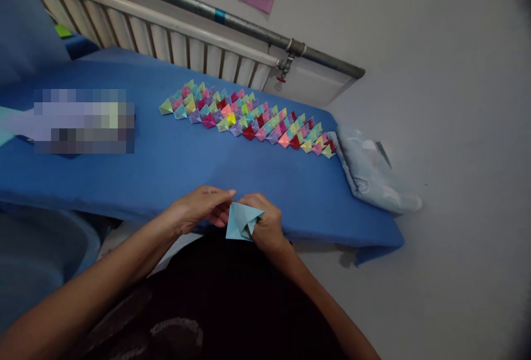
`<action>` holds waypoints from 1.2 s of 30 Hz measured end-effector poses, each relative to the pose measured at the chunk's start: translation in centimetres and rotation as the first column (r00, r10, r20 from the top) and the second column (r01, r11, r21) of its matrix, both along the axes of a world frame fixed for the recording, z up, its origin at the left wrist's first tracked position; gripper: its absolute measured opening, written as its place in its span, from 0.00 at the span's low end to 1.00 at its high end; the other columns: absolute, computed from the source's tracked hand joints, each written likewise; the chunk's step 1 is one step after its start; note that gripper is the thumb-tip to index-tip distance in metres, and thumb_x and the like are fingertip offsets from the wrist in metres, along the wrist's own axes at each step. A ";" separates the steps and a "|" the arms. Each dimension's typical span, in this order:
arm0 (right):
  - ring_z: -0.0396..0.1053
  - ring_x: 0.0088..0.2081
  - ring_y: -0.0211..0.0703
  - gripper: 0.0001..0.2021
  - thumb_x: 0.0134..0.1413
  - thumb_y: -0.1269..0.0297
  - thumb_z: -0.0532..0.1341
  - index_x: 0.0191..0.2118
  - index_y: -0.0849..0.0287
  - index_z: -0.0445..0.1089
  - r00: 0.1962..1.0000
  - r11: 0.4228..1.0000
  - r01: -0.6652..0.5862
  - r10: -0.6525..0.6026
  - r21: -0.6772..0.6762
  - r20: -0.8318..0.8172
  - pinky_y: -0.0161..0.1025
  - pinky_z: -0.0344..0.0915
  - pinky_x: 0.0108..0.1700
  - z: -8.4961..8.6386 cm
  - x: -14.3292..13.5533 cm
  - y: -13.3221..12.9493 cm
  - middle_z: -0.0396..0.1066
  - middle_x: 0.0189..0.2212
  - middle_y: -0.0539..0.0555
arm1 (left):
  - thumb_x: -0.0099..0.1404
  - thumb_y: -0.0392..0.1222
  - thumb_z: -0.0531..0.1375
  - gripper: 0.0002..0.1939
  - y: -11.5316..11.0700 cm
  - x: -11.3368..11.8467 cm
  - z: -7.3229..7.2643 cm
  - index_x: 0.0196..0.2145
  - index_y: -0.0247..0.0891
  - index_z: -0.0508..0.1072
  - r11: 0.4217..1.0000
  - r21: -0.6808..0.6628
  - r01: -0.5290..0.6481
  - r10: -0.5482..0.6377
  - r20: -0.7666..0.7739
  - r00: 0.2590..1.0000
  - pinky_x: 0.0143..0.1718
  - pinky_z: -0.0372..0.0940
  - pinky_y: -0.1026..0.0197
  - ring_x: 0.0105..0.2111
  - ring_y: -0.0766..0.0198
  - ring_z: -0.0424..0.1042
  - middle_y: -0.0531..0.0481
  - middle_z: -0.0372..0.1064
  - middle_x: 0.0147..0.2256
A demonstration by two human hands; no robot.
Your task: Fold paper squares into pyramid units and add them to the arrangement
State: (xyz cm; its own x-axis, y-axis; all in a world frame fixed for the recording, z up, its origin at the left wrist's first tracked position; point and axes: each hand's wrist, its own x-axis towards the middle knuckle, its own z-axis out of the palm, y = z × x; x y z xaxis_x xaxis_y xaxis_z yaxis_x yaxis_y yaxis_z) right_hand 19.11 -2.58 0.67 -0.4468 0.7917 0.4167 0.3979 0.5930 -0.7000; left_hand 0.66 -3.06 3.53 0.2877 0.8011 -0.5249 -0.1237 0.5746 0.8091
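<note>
A light blue folded paper (241,222) with pointed flaps is held in front of my dark clothing, near the front edge of the blue-covered table. My right hand (267,222) is closed on its right side, fingers curled behind a flap. Just left of the paper is my left hand (207,205), its fingers apart and the fingertips close to the paper's upper left edge; I see nothing held in it. Beyond both hands, rows of small folded paper pieces (249,116) in many colours stand on the table.
The blue table cover (166,166) runs across the view. A plastic-wrapped pale bundle (369,175) lies at the table's right end. A radiator (178,45) and pipe line the wall behind. At left are a blurred-out area (83,122) and a blue chair (41,260).
</note>
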 end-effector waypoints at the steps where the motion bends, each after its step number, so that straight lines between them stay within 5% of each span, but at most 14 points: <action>1: 0.70 0.36 0.44 0.06 0.58 0.68 0.60 0.34 0.56 0.75 1.000 1.000 0.003 -0.004 0.025 0.027 0.40 0.66 0.41 -0.1 0.0 0.0 0.74 0.31 0.54 | 0.51 0.57 0.70 0.22 0.0 0.0 0.0 0.26 0.32 0.76 1.000 -0.002 -0.010 0.010 -0.011 1.000 0.28 0.67 0.61 0.24 0.64 0.73 0.46 0.75 0.24; 7: 0.70 0.36 0.43 0.06 0.58 0.69 0.60 0.39 0.58 0.73 1.000 0.990 -0.011 0.013 0.141 -0.009 0.38 0.67 0.39 -0.8 0.0 0.0 0.74 0.34 0.55 | 0.42 0.50 0.74 0.20 0.1 0.1 0.1 0.21 0.34 0.72 0.997 -0.050 -0.052 0.050 -0.036 0.998 0.26 0.67 0.62 0.20 0.67 0.69 0.52 0.71 0.18; 16: 0.72 0.44 0.45 0.11 0.53 0.68 0.65 0.43 0.53 0.73 0.986 0.999 -0.033 0.039 0.035 -0.161 0.42 0.68 0.46 -0.7 0.7 0.0 0.72 0.42 0.55 | 0.40 0.47 0.74 0.18 0.2 -0.6 0.3 0.21 0.34 0.73 0.996 -0.069 -0.061 0.059 -0.031 0.998 0.26 0.66 0.63 0.21 0.66 0.69 0.51 0.71 0.19; 19: 0.71 0.43 0.43 0.12 0.52 0.71 0.61 0.43 0.53 0.73 0.976 0.993 -0.003 -0.023 -0.118 -0.216 0.41 0.68 0.45 -0.9 1.3 -0.2 0.73 0.42 0.54 | 0.43 0.48 0.73 0.16 0.3 -0.9 0.4 0.22 0.34 0.74 0.996 -0.017 -0.087 0.086 -0.066 0.994 0.27 0.65 0.62 0.22 0.66 0.69 0.51 0.72 0.20; 25: 0.71 0.42 0.42 0.14 0.53 0.61 0.61 0.46 0.53 0.71 0.889 0.805 0.061 -0.313 -0.590 -0.334 0.41 0.68 0.44 1.3 1.8 -0.3 0.74 0.43 0.54 | 0.46 0.52 0.68 0.16 0.2 -1.0 1.1 0.22 0.36 0.75 0.973 0.228 -0.037 0.086 -0.206 0.975 0.28 0.62 0.63 0.22 0.67 0.66 0.53 0.69 0.19; 31: 0.71 0.35 0.39 0.25 0.42 0.61 0.71 0.49 0.53 0.70 0.937 0.623 -0.127 -0.180 -0.772 -0.300 0.38 0.66 0.39 3.5 0.5 0.3 0.73 0.34 0.49 | 0.48 0.54 0.66 0.16 0.0 -0.5 1.7 0.21 0.38 0.74 0.934 0.355 0.041 0.062 -0.274 0.960 0.28 0.60 0.63 0.23 0.67 0.64 0.55 0.67 0.19; 36: 0.66 0.26 0.35 0.19 0.40 0.62 0.70 0.41 0.55 0.70 0.880 0.620 -0.134 -0.284 -0.773 -0.380 0.34 0.61 0.30 2.7 -0.4 0.4 0.71 0.26 0.45 | 0.46 0.57 0.68 0.19 -0.1 0.0 1.6 0.25 0.37 0.75 0.956 0.285 -0.071 0.128 -0.186 0.974 0.30 0.63 0.63 0.24 0.67 0.67 0.54 0.70 0.22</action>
